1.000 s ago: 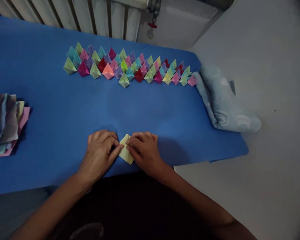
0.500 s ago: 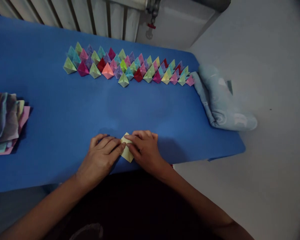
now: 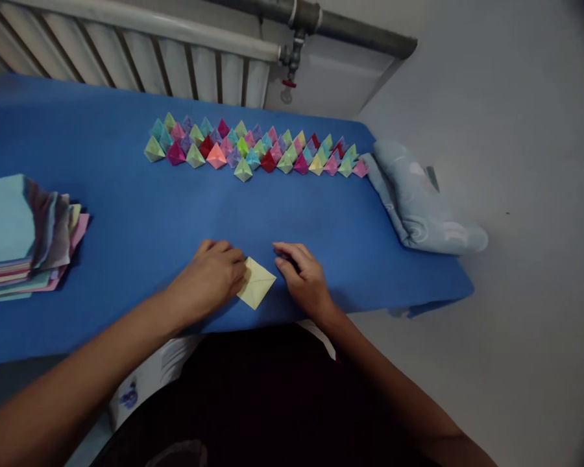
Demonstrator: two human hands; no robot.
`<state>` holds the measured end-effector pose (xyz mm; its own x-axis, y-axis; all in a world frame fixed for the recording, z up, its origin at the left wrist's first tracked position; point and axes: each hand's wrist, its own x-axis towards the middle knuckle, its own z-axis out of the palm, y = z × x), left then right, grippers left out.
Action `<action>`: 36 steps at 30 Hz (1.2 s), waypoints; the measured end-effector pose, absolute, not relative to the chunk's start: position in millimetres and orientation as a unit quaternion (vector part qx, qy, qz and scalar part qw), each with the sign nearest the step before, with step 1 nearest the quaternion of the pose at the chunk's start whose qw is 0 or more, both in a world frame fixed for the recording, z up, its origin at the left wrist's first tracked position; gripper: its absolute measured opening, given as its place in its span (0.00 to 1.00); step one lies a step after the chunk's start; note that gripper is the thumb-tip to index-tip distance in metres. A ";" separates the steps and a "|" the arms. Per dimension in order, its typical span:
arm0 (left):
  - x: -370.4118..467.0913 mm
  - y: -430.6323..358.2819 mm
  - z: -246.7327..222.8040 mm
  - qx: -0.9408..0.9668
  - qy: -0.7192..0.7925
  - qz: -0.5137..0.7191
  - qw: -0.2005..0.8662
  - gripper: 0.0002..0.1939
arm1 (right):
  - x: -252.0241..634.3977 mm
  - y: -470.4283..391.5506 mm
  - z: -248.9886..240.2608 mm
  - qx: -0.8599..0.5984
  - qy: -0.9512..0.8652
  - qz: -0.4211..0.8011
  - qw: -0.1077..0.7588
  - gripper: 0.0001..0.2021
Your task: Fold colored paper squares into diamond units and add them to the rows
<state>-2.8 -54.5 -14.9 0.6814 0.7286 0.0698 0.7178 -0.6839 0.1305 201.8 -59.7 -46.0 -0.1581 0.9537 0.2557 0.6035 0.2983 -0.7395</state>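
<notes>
A folded pale yellow paper (image 3: 257,283), diamond-shaped with a crease across it, lies flat near the front edge of the blue-covered table. Its left corner is under the fingertips of my left hand (image 3: 213,272), which grips that side with curled fingers. Just right of the paper, my right hand (image 3: 304,275) is apart from it, thumb and fingers loosely parted with nothing between them.
Rows of small coloured folded paper pieces (image 3: 217,155) stand at the back of the table (image 3: 141,214). A stack of coloured paper (image 3: 7,220) is at the left. A folded grey-blue cloth (image 3: 418,201) lies at the right, and a radiator (image 3: 141,61) is behind.
My right hand has let go of the yellow paper and moved right. More of the paper shows now, with its right corner uncovered. The view has tilted up and shifted left.
</notes>
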 end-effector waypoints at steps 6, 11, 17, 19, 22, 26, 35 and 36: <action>16.2 -12.9 6.1 0.905 0.378 -0.075 0.179 0.12 | 217.9 -69.2 -50.5 -0.541 -0.697 0.246 0.401 0.12; 24.1 0.4 8.3 0.862 0.439 -0.160 0.197 0.16 | 216.9 -70.8 -49.4 -0.548 -0.694 0.241 0.399 0.11; 1.3 -1.2 0.7 0.820 0.479 -0.038 0.312 0.04 | 218.2 -73.3 -45.9 -0.538 -0.651 0.298 0.445 0.10; -9.5 -9.8 -0.1 0.738 0.507 0.053 0.443 0.07 | 219.6 -75.8 -41.9 -0.550 -0.582 0.357 0.481 0.11; -14.0 -28.6 -2.3 0.552 0.527 0.241 0.600 0.13 | 217.2 -78.5 -31.3 -0.562 -0.476 0.463 0.493 0.14; 5.7 -53.1 -8.3 0.366 0.504 0.438 0.648 0.17 | 196.9 -75.9 -15.0 -0.502 -0.458 0.598 0.424 0.14; 28.1 -74.0 -16.6 0.325 0.462 0.511 0.648 0.15 | 155.7 -64.1 -16.7 -0.466 -0.391 0.600 0.519 0.12; 25.2 -73.6 -16.6 0.340 0.461 0.498 0.651 0.14 | 157.9 -64.4 -16.5 -0.472 -0.406 0.594 0.509 0.12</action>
<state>25.2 -73.6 -16.6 0.0789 0.9623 -0.2602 -0.3350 0.2714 0.9023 157.9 -64.4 -16.5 -0.0362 0.9884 -0.1477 -0.2218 -0.1521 -0.9631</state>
